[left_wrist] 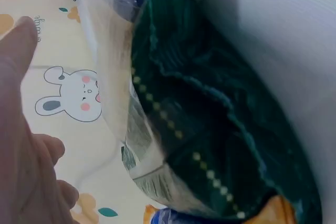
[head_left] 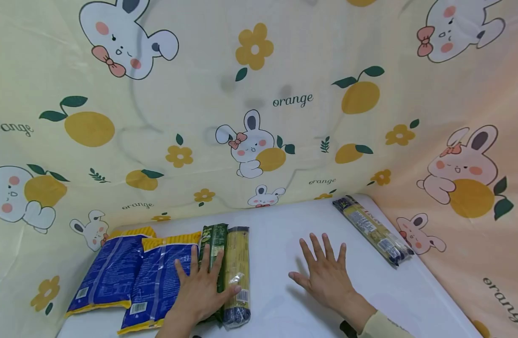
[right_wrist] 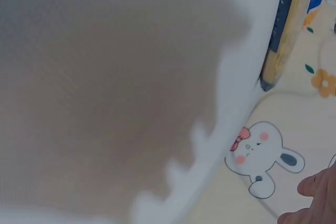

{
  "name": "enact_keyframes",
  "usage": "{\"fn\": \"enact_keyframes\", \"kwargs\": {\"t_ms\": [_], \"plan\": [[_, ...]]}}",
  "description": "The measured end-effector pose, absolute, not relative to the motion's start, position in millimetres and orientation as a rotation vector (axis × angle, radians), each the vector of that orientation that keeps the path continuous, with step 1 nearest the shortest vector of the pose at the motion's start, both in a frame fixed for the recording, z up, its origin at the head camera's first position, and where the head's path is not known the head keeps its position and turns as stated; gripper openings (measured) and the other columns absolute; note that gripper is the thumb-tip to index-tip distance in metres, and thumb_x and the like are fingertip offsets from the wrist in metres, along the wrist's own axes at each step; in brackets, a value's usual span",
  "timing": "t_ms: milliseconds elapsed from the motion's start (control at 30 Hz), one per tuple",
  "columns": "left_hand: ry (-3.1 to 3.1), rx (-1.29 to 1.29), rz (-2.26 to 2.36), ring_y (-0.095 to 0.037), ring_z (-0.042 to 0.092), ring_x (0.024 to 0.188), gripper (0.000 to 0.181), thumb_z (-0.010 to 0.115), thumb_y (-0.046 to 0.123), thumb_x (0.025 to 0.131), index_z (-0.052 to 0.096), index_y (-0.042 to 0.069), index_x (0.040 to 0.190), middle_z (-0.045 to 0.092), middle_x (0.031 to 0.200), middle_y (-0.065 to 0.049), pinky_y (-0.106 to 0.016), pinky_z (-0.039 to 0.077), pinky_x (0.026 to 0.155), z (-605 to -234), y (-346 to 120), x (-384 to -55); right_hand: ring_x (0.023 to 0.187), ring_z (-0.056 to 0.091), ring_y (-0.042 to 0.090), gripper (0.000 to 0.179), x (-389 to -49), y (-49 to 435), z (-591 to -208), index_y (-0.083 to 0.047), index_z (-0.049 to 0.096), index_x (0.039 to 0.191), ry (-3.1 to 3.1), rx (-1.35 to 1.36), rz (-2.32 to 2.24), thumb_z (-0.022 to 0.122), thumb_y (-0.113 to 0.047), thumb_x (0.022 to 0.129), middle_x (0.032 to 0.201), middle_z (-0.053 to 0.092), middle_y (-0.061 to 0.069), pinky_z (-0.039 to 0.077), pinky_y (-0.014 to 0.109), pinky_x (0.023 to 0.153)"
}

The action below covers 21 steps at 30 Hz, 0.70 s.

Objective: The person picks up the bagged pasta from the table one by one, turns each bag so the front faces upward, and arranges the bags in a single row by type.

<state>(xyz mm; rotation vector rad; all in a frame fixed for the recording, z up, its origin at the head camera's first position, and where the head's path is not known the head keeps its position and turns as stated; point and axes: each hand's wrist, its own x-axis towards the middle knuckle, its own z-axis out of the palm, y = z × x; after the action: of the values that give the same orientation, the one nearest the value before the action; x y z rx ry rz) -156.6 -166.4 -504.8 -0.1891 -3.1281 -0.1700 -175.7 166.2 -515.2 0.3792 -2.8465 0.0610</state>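
Observation:
Fingers spread and straight, my left hand (head_left: 199, 291) is over the green pack (head_left: 215, 232) and the edge of a blue-and-yellow bag (head_left: 159, 274). Its thumb overlaps a long clear pack of dried noodles (head_left: 237, 251) in the head view. The left wrist view shows the dark green pack (left_wrist: 210, 114) beside the noodle pack (left_wrist: 113, 72), with the left fingers (left_wrist: 16, 51) extended above them. My right hand (head_left: 326, 277), also spread wide, holds nothing and hovers over the white table (head_left: 280, 263); its shadow falls on the tabletop in the right wrist view.
Another blue-and-yellow bag (head_left: 111, 270) lies at the far left, overlapped by its neighbour. A second long noodle pack (head_left: 373, 230) lies slanted along the table's right edge. A printed cloth (head_left: 259, 84) with rabbits and oranges hangs behind and around the table.

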Motion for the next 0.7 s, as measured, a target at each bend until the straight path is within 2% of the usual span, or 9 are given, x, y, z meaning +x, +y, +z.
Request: {"fn": "enact_keyframes", "kwargs": {"t_ms": [133,367,567,700], "plan": [[-3.132,-0.243,-0.178,-0.042,-0.013,0.149,0.097,0.038,0.086,0.08,0.021,0.028,0.157,0.004,0.165,-0.012,-0.077,-0.012,0.105,-506.4,-160.6,-158.1,0.151,0.01,0.038,0.088,-176.9,170.7,-516.3,-0.024,0.031,0.154,-2.863,0.368,0.075,0.036,-0.08,0.087,0.162,0.023,0.011,0.006,0.076,0.109],[-3.145,-0.372,-0.21,-0.041,-0.006,0.15,0.092,0.048,0.076,0.085,0.025,0.024,0.156,0.011,0.164,-0.014,-0.075,-0.002,0.109,-509.5,-130.1,-163.6,0.147,0.022,0.042,0.079,-188.6,188.7,-517.2,-0.015,0.037,0.151,-2.848,0.35,0.156,0.05,-0.065,0.092,0.158,0.03,0.016,0.018,0.074,0.108],[-3.127,-0.536,-0.208,-0.042,0.004,0.15,0.089,0.05,0.071,0.087,0.022,0.023,0.157,0.012,0.164,-0.016,-0.073,0.004,0.111,-512.9,-91.3,-170.2,0.146,0.021,0.045,0.078,-207.8,218.8,-516.7,-0.006,0.033,0.151,-2.87,0.295,0.253,0.053,-0.056,0.095,0.158,0.027,0.021,0.015,0.074,0.108],[-3.103,-0.668,-0.236,-0.041,0.004,0.151,0.085,0.051,0.068,0.089,0.024,0.022,0.156,0.013,0.164,-0.015,-0.071,0.008,0.113,-513.3,-66.2,-171.6,0.145,0.02,0.048,0.079,-220.2,242.0,-516.7,-0.002,0.031,0.151,-2.889,0.245,0.26,0.053,-0.053,0.096,0.157,0.026,0.025,0.015,0.076,0.107]]}}
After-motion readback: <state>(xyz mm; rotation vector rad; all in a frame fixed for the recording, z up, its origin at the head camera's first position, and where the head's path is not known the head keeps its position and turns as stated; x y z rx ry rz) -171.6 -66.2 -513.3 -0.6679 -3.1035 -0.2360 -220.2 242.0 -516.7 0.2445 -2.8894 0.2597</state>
